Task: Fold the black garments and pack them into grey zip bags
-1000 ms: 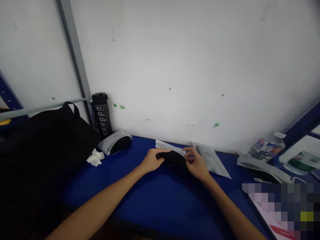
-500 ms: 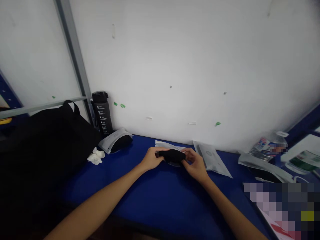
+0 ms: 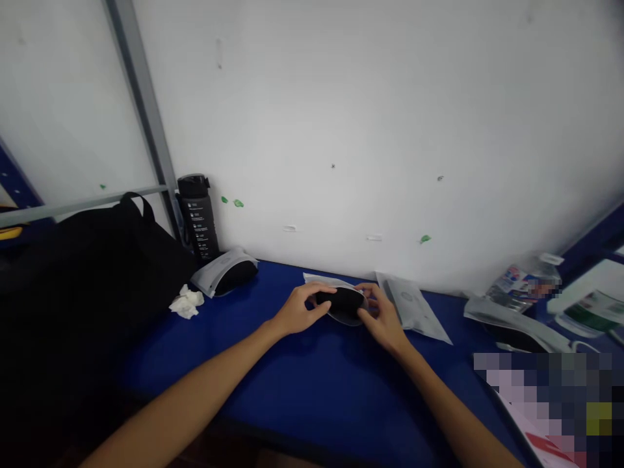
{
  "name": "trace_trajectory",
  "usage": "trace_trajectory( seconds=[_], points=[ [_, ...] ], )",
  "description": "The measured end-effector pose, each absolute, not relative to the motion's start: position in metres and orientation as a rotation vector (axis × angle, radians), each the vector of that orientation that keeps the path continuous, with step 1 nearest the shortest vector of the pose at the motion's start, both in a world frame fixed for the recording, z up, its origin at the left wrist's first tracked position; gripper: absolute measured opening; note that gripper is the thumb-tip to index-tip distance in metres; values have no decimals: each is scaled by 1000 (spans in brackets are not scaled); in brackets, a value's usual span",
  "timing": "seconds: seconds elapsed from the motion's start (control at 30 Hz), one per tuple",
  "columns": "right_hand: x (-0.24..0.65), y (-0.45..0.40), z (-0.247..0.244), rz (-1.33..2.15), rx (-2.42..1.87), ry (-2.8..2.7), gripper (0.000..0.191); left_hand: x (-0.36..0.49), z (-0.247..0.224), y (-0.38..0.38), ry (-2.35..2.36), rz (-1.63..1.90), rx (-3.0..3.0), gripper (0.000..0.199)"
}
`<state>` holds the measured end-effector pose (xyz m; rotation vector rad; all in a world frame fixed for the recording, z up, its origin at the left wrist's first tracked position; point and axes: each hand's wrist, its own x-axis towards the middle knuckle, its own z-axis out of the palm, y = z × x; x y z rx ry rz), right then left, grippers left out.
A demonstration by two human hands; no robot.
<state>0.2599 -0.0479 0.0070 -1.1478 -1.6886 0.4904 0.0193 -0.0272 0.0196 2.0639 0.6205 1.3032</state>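
Observation:
A black rounded soft-looking item [image 3: 341, 302] lies in the mouth of a frosted plastic bag [image 3: 348, 320] near the wall side of the table. Around the item's left end curl the thumb and fingers of my left hand [image 3: 299, 309]. My right hand [image 3: 383, 317] pinches the right edge of the bag's opening, close to the item. Just right of that hand lies a second frosted bag [image 3: 413, 309], flat, with a round grey mark. What exactly the black item is cannot be made out.
At left, a black bag [image 3: 97, 273] sits beside a crumpled tissue [image 3: 186, 302], a dark bottle [image 3: 197, 218] and a filled pouch [image 3: 227, 273]. To the right are a clear plastic bottle [image 3: 524, 283] and another pouch [image 3: 517, 325] on the blue table [image 3: 312, 390].
The black item has gone down into the bag's opening, whose rim now shows around it. My left fingers have spread over its top; my right hand has shifted slightly.

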Motion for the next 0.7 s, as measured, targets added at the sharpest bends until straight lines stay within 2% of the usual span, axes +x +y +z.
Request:
trace_trajectory(
  seconds=[0.17,0.27,0.5,0.7],
  points=[
    [257,-50,8,482,-1150,-1666,37,23,18,-27,718,1295,2010,20],
    [250,-47,1,371,-1167,-1603,26,30,16,-30,758,1371,1928,10],
    [242,-49,-3,341,-1128,-1710,11,35,13,-23,972,1604,1585,25],
    [244,-49,0,348,-1112,-1853,14,27,7,-15,1164,1586,1595,34]
  ],
)
